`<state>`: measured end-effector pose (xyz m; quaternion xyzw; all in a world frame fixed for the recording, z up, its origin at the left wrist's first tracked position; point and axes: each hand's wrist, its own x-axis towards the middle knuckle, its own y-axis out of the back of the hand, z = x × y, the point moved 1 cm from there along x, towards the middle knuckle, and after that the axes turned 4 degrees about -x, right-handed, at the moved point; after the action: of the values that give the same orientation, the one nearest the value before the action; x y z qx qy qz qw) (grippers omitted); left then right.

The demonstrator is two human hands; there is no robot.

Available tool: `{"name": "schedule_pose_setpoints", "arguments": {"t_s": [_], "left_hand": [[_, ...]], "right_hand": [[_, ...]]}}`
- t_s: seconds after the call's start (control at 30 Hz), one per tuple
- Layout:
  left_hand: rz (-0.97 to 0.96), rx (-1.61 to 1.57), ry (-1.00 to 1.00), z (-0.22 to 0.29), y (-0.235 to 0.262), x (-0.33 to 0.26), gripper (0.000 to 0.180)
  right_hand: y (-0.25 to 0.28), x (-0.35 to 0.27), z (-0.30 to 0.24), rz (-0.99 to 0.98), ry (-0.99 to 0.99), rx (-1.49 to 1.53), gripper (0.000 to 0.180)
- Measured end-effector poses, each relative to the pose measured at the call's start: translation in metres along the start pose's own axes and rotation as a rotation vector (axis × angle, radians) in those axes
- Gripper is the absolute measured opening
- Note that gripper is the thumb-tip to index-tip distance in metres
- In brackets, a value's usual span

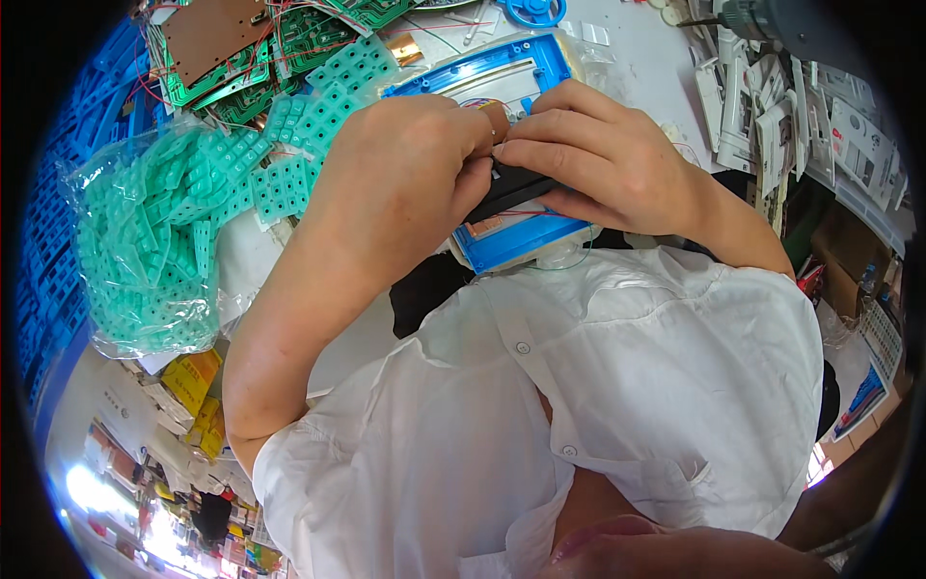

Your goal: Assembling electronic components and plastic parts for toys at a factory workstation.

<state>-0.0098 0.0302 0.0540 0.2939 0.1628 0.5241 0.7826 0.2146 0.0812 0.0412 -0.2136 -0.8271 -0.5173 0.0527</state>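
A blue plastic casing lies on the table in front of me, with a pale inner part and thin red wires showing inside it. Over its middle is a black plastic piece, gripped from both sides. My left hand has its fingers curled in and its thumb pressed at the black piece's left end. Bent fingers of my right hand pinch the same piece near its upper right, the thumb underneath. My fingers hide much of the piece and of the casing's centre.
A clear bag of green rubber keypads and loose keypad sheets lie left. Green circuit boards with wires pile behind. Blue plastic parts fill the far left. White plastic parts and a grey power tool are right.
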Motion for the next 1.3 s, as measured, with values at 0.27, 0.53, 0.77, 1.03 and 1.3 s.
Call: {"name": "schedule_pose_setpoints", "arguments": {"t_s": [0.27,0.53,0.77,1.03,1.3], "left_hand": [[-0.002,0.017,-0.013,0.0017,0.0027,-0.0002,0.009],[-0.046,0.013,-0.031,0.0019,0.0037,0.0037,0.008],[-0.104,0.071,-0.039,-0.0001,0.0027,0.0066,0.006],[-0.097,0.066,-0.038,0.0028,0.0023,0.0066,0.005],[-0.132,0.059,0.017,0.0068,0.0058,0.0088,0.010]], "right_hand": [[-0.0007,-0.0008,0.0028,0.008,0.009,0.039,0.046],[-0.0004,0.0021,0.0021,0.005,0.021,0.049,0.043],[0.0035,0.0057,-0.0026,-0.014,0.024,-0.003,0.042],[-0.0001,0.0052,-0.0038,0.004,0.049,-0.045,0.041],[0.0050,0.0052,-0.0036,-0.061,0.044,0.029,0.051]]}}
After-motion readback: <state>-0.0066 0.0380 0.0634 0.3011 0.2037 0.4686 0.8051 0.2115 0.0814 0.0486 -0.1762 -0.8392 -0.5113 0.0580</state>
